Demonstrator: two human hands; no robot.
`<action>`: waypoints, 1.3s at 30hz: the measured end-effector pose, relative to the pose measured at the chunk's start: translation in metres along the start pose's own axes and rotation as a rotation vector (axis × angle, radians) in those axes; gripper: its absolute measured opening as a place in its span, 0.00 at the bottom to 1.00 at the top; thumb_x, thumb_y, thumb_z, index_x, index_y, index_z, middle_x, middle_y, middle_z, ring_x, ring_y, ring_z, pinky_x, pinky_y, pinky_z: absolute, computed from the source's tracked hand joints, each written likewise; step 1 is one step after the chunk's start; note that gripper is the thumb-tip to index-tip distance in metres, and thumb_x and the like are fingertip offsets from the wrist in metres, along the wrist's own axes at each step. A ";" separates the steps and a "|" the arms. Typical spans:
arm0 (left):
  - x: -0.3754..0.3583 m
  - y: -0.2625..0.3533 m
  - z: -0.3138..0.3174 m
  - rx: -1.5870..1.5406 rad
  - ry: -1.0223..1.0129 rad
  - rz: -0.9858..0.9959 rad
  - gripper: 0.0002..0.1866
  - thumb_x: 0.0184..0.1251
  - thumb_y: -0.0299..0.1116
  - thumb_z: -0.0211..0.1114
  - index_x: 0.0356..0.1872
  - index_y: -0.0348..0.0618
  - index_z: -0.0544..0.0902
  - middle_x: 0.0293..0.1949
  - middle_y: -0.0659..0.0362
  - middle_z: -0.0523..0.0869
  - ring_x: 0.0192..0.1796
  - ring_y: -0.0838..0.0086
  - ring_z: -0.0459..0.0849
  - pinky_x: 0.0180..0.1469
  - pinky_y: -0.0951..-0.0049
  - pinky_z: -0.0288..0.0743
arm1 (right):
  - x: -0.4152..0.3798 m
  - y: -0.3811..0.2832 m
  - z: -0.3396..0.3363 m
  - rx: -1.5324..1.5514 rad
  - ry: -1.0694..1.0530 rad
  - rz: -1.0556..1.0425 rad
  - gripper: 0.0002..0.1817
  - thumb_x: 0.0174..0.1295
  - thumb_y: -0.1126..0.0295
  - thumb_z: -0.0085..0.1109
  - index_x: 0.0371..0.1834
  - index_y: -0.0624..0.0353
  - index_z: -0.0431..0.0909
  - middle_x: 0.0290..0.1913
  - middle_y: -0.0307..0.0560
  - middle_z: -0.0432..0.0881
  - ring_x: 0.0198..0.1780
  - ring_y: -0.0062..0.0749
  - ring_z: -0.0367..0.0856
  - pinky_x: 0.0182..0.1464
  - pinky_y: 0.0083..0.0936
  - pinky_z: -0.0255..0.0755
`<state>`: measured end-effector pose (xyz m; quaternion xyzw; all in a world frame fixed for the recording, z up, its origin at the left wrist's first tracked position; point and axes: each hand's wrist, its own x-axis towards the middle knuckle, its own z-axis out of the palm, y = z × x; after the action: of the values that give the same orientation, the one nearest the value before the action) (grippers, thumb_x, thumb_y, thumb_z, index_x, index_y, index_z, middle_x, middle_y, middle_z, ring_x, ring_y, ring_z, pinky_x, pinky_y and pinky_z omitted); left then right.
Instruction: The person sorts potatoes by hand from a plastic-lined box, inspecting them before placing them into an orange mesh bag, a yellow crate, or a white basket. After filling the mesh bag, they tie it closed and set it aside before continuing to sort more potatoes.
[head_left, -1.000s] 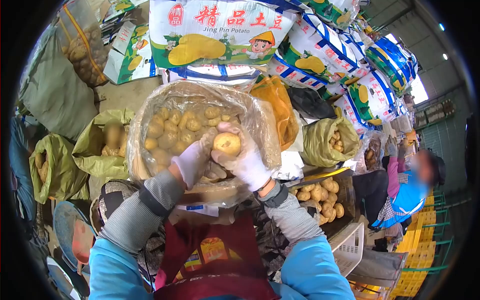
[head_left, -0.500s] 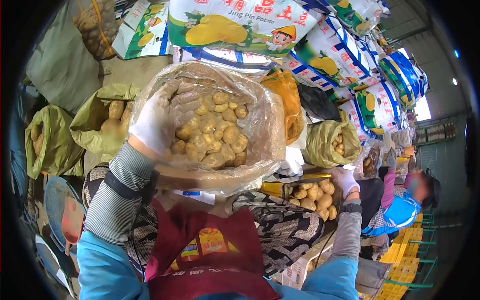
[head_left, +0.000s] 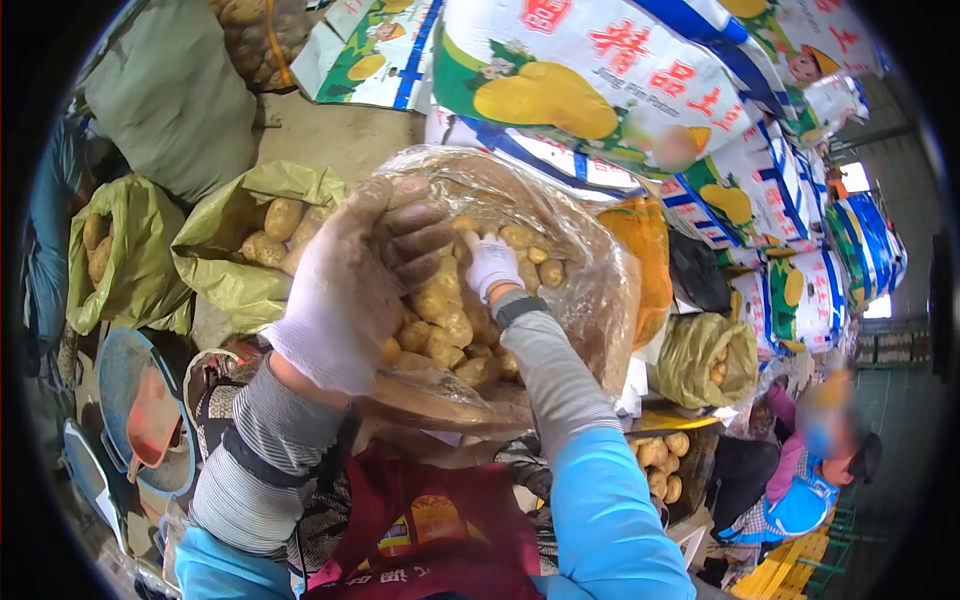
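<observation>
A cardboard box [head_left: 450, 405] lined with clear plastic film [head_left: 585, 290] holds many potatoes [head_left: 440, 325]. My left hand [head_left: 350, 270], in a white glove with a dirt-stained palm and fingers, is raised over the box's left side. Its fingers are apart with nothing between them. Inside the box, my right hand [head_left: 492, 265], also gloved in white, presses down among the potatoes toward the back. Its fingers bend over a potato there, and the fingertips are partly hidden.
Green woven sacks [head_left: 125, 260] of potatoes stand at the left, another sack [head_left: 705, 365] at the right. A crate of potatoes [head_left: 660, 465] is by my right side. Printed potato cartons [head_left: 560, 85] are stacked behind. A blue basin [head_left: 145, 410] holds a red scoop. A co-worker [head_left: 800, 490] sits right.
My right hand has left the crate at the right and reached into the box. My left hand has risen from the potatoes toward me. The view has shifted, moving the scene slightly right.
</observation>
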<state>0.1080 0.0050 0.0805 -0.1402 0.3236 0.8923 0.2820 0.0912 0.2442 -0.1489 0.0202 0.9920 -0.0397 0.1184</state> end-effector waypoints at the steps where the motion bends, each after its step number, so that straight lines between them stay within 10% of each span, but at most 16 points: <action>1: 0.001 0.001 -0.003 -0.023 -0.020 -0.006 0.16 0.77 0.45 0.55 0.54 0.45 0.78 0.45 0.57 0.85 0.46 0.69 0.85 0.50 0.70 0.77 | 0.008 -0.001 0.012 0.028 -0.018 0.013 0.27 0.61 0.63 0.59 0.66 0.45 0.71 0.56 0.60 0.79 0.57 0.57 0.79 0.60 0.45 0.73; 4: 0.005 0.002 -0.004 -0.009 -0.011 0.006 0.17 0.77 0.45 0.56 0.53 0.42 0.79 0.44 0.58 0.85 0.45 0.71 0.85 0.48 0.71 0.78 | 0.019 0.002 0.021 0.130 -0.085 0.050 0.27 0.62 0.73 0.58 0.66 0.45 0.73 0.58 0.56 0.79 0.55 0.52 0.81 0.57 0.42 0.76; 7: 0.004 0.000 -0.004 0.016 0.023 -0.005 0.17 0.77 0.44 0.56 0.53 0.42 0.80 0.43 0.60 0.85 0.46 0.72 0.85 0.48 0.71 0.78 | 0.005 0.033 0.005 1.459 -0.216 0.319 0.35 0.59 0.64 0.66 0.72 0.51 0.66 0.59 0.52 0.76 0.57 0.45 0.81 0.57 0.35 0.78; 10: 0.002 -0.012 0.002 0.055 0.031 -0.003 0.17 0.78 0.44 0.55 0.55 0.43 0.79 0.44 0.60 0.85 0.47 0.71 0.85 0.51 0.69 0.78 | -0.048 0.026 -0.053 1.935 -0.052 0.129 0.44 0.56 0.63 0.72 0.75 0.54 0.59 0.62 0.49 0.73 0.59 0.38 0.79 0.57 0.29 0.78; 14: 0.005 -0.064 -0.002 0.084 -0.061 -0.121 0.21 0.79 0.43 0.53 0.64 0.42 0.74 0.52 0.56 0.83 0.53 0.66 0.83 0.57 0.65 0.78 | -0.124 0.006 -0.126 1.917 0.040 -0.105 0.49 0.56 0.60 0.72 0.78 0.57 0.54 0.68 0.50 0.68 0.67 0.39 0.72 0.66 0.31 0.70; 19: -0.012 -0.102 0.006 -0.117 -0.471 -0.395 0.21 0.79 0.32 0.51 0.69 0.40 0.68 0.62 0.51 0.77 0.62 0.63 0.79 0.65 0.62 0.74 | -0.187 0.009 -0.173 1.061 0.265 -0.198 0.44 0.60 0.55 0.70 0.74 0.65 0.60 0.71 0.56 0.68 0.69 0.45 0.70 0.73 0.33 0.60; 24: -0.029 -0.102 0.015 1.311 -0.921 0.470 0.24 0.65 0.20 0.64 0.63 0.36 0.73 0.57 0.55 0.82 0.58 0.68 0.82 0.63 0.71 0.76 | -0.233 -0.007 -0.195 0.524 0.364 0.092 0.29 0.65 0.50 0.63 0.59 0.61 0.75 0.47 0.64 0.83 0.51 0.60 0.83 0.53 0.41 0.76; 26: -0.033 -0.111 0.029 0.744 -0.658 -0.187 0.25 0.66 0.21 0.64 0.64 0.36 0.73 0.58 0.56 0.82 0.57 0.71 0.82 0.60 0.72 0.77 | -0.246 -0.004 -0.198 0.532 0.416 0.134 0.20 0.68 0.54 0.61 0.46 0.63 0.81 0.37 0.57 0.87 0.45 0.51 0.86 0.47 0.38 0.78; 28: -0.038 -0.118 0.039 0.442 -0.506 -0.439 0.26 0.66 0.21 0.66 0.65 0.35 0.73 0.58 0.57 0.82 0.57 0.73 0.82 0.58 0.73 0.79 | -0.244 0.017 -0.178 0.906 0.533 0.115 0.18 0.71 0.58 0.58 0.46 0.64 0.81 0.37 0.53 0.88 0.42 0.42 0.86 0.47 0.34 0.78; 32: -0.035 -0.130 0.049 0.545 -0.594 -0.082 0.29 0.63 0.18 0.68 0.67 0.35 0.72 0.58 0.59 0.81 0.57 0.77 0.81 0.57 0.75 0.79 | -0.243 0.031 -0.177 1.361 0.568 0.141 0.16 0.76 0.63 0.53 0.53 0.66 0.77 0.39 0.50 0.87 0.42 0.33 0.85 0.51 0.25 0.77; 36: -0.026 -0.145 0.044 1.004 -0.650 0.519 0.28 0.61 0.18 0.69 0.64 0.35 0.74 0.53 0.59 0.84 0.53 0.79 0.82 0.51 0.77 0.81 | -0.252 0.008 -0.186 0.794 0.483 0.188 0.21 0.74 0.59 0.56 0.58 0.67 0.75 0.40 0.47 0.88 0.42 0.36 0.85 0.49 0.28 0.78; 39: -0.030 -0.142 0.046 0.856 -0.633 0.255 0.28 0.60 0.15 0.68 0.64 0.34 0.74 0.54 0.59 0.83 0.54 0.78 0.82 0.53 0.76 0.80 | -0.248 0.023 -0.172 0.733 0.410 0.248 0.28 0.71 0.50 0.58 0.57 0.68 0.76 0.40 0.44 0.87 0.40 0.36 0.87 0.42 0.30 0.80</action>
<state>0.2131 0.1124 0.0569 0.3026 0.5716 0.7066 0.2871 0.2934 0.2741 0.0743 0.1872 0.9055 -0.3696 -0.0919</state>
